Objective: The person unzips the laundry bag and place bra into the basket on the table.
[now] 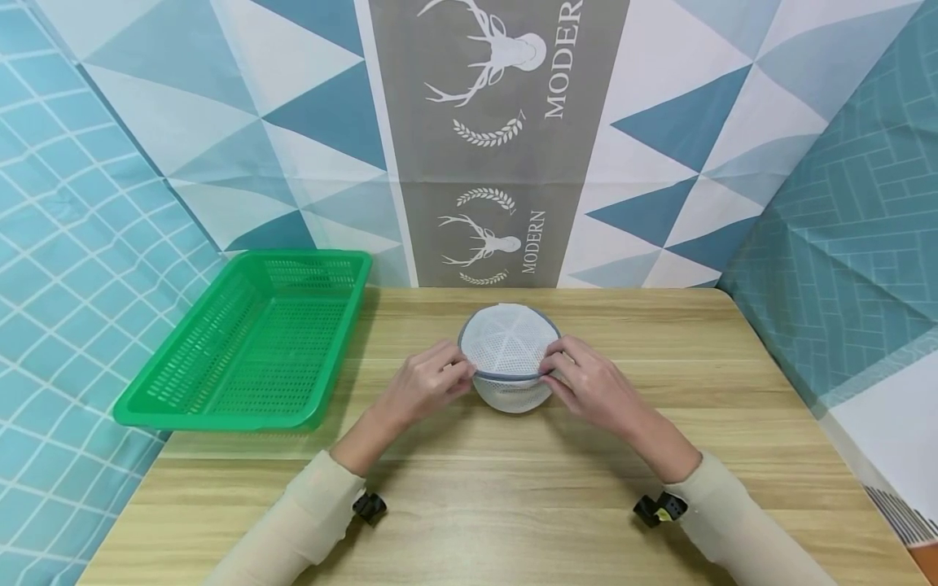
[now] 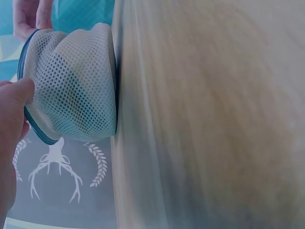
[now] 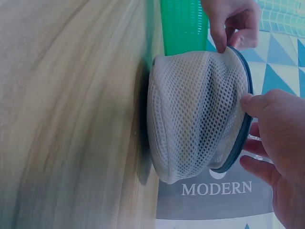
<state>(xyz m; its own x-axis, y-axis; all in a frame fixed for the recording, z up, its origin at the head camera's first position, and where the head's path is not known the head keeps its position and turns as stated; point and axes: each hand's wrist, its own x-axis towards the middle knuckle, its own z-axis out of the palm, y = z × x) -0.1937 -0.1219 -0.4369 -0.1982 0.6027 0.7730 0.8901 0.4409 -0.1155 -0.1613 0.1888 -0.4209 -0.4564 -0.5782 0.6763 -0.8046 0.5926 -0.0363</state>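
A small round white mesh laundry bag [image 1: 510,338] with a blue-grey rim stands on the wooden table, its rim tilted toward me. My left hand [image 1: 432,376] pinches the rim on the left side between thumb and fingers. On the opposite side, my right hand [image 1: 592,382] pinches the same rim. Soft folds run through the mesh wall [image 3: 190,109] in the right wrist view, where the thumb presses on the rim and the other fingers lie behind it. The left wrist view shows the bag's base against the table; whether anything lies inside cannot be told.
To the left, a green plastic basket [image 1: 315,419] with slotted walls stands near the table's left edge. A patterned cloth backdrop [image 1: 498,155] rises behind the table [image 1: 484,505]. Blue-patterned cloths hang at both sides. Small black devices [image 1: 370,509] sit at both wrists.
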